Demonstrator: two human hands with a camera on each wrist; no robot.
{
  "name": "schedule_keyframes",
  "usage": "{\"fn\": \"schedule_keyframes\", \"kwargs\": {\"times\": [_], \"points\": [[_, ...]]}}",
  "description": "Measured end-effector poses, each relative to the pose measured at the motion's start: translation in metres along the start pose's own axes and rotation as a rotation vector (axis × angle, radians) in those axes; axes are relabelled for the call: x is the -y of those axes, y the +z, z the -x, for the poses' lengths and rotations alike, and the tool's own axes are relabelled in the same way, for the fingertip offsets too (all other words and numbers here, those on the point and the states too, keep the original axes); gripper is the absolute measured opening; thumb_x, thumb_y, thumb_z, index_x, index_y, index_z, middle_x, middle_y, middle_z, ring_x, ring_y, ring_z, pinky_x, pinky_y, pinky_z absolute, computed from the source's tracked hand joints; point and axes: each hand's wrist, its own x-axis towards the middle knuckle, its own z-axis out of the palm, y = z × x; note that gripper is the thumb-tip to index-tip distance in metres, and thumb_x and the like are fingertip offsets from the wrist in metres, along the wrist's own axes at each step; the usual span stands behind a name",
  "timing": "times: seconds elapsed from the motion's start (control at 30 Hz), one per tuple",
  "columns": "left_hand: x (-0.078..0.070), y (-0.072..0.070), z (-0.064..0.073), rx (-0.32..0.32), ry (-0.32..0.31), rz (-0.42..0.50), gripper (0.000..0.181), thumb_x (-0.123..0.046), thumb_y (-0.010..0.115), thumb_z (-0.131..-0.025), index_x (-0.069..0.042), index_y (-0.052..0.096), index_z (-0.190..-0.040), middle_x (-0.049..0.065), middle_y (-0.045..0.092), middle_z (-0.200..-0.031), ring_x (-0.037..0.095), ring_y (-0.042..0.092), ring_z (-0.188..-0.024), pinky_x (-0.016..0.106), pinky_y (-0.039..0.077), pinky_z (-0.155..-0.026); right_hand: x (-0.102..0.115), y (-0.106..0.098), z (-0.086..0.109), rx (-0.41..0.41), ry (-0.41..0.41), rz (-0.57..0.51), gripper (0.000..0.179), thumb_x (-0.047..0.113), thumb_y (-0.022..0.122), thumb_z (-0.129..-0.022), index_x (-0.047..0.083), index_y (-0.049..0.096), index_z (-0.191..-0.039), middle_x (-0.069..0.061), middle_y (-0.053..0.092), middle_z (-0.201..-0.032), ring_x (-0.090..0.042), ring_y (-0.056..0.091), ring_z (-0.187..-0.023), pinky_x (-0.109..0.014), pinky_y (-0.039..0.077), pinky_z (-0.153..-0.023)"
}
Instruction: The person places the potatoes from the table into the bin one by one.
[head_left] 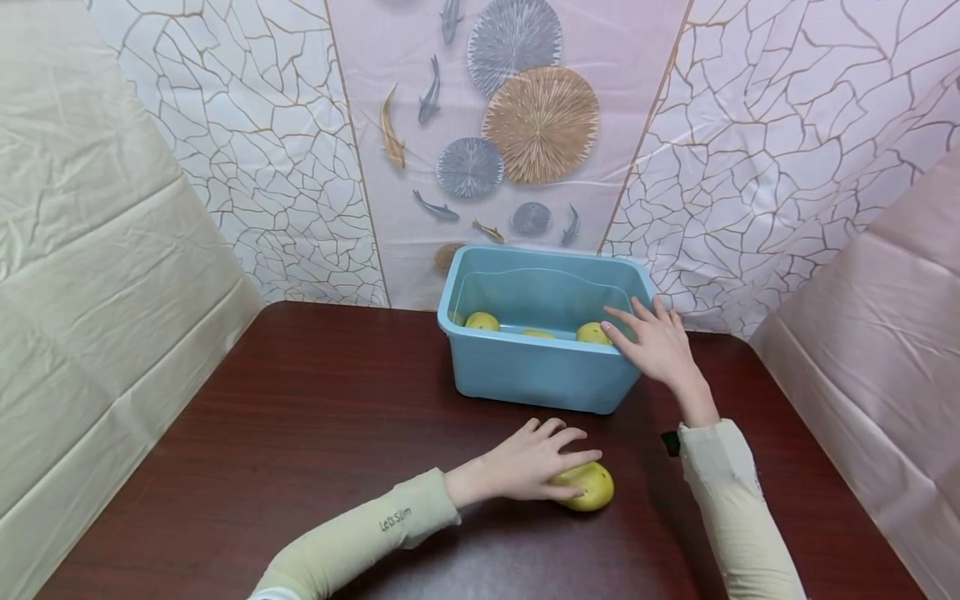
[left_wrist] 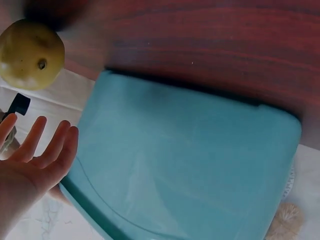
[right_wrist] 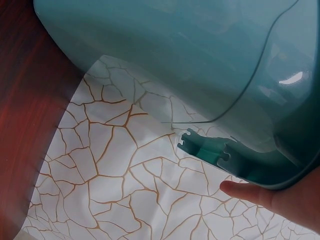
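In the head view my left hand (head_left: 525,462) is at a yellow fruit (head_left: 596,487) on the table, its fingers spread and its thumb against or just over the fruit. The left wrist view shows the left hand (left_wrist: 37,162) with loosely bent fingers beside the yellow fruit (left_wrist: 32,55); its thumb is hidden. My right hand (head_left: 660,342) is at the right end of a blue plastic bin (head_left: 540,375), fingers spread over the rim. Only part of the right hand (right_wrist: 295,197) shows in the right wrist view, close to the bin's rim. Several yellow fruits (head_left: 482,321) lie inside.
A dark reddish-brown wooden table (head_left: 300,433) bears the bin near its back edge. Behind it hangs a patterned cloth (head_left: 300,125), and pale cloth walls (head_left: 90,292) stand on both sides.
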Motion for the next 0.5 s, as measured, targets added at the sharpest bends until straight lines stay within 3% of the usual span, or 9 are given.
{"fn": "schedule_keyframes", "kwargs": {"times": [0.5], "points": [[-0.002,0.014,-0.004,0.045,0.006,0.005,0.054,-0.058,0.040,-0.086,-0.031,0.040,-0.133,-0.002,0.045,-0.129,0.015,0.045,-0.107,0.028,0.040,-0.075,0.000,0.000,0.000,-0.004,-0.007,-0.006,0.058,0.055,0.031,-0.090,0.017,0.044,-0.133,-0.027,0.026,-0.141,-0.051,0.006,-0.131,-0.064,0.007,-0.100]]}}
